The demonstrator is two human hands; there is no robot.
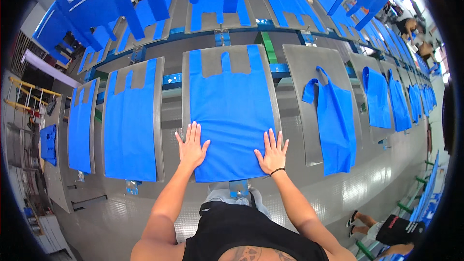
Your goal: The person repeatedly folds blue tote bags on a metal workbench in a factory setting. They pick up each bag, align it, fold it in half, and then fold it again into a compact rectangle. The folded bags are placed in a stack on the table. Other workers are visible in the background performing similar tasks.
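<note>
A blue fabric bag with cut-out handles (232,101) lies on a grey board (212,63) in front of me, its handle strips pointing away. My left hand (192,146) rests flat on the bag's lower left edge, fingers spread. Against the lower right edge my right hand (271,153) lies the same way, a dark band on its wrist. Shallow creases run across the cloth between the two hands. Neither hand grips anything.
Left of me, another blue bag (130,125) lies flat on its board. To the right, a twisted bag (333,121) hangs past its board's edge. Blue rails (171,79) carry the boards. Printed bags (96,5) hang overhead. Another person (394,232) is at the lower right.
</note>
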